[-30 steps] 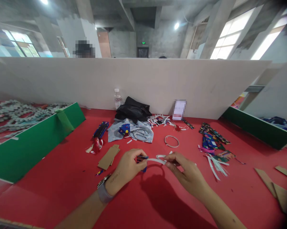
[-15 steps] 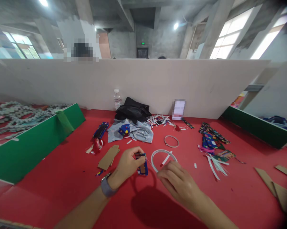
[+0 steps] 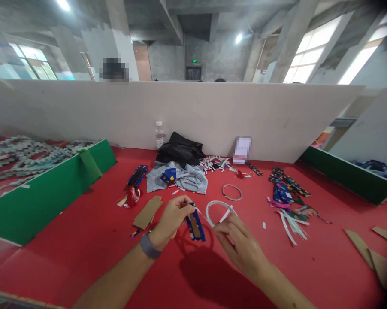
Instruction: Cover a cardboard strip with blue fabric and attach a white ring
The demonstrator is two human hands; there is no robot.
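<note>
Pinching a blue patterned strip [image 3: 194, 225], left hand [image 3: 172, 219]; right hand [image 3: 240, 242] pinches a white ring [image 3: 217, 210]; cardboard [image 3: 147, 212] lies left of the strip.

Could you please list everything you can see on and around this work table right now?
table: 1, red top
fabric-wrapped strip: 1, blue patterned, hanging from left hand
white ring: 1, white, at right hand's fingertips
small ring: 1, pale, lying behind the white ring
cardboard pieces: several, brown, left of the hands
fabric strips: a pile, dark multicoloured, right
grey cloth: 1, centre back
black bag: 1, against the partition
water bottle: 1, clear, beside the bag
partition: 1, off-white, across the back
green dividers: 2, left and right
left hand: pinching the strip, grey watch on wrist
right hand: fingers on the white ring
</note>
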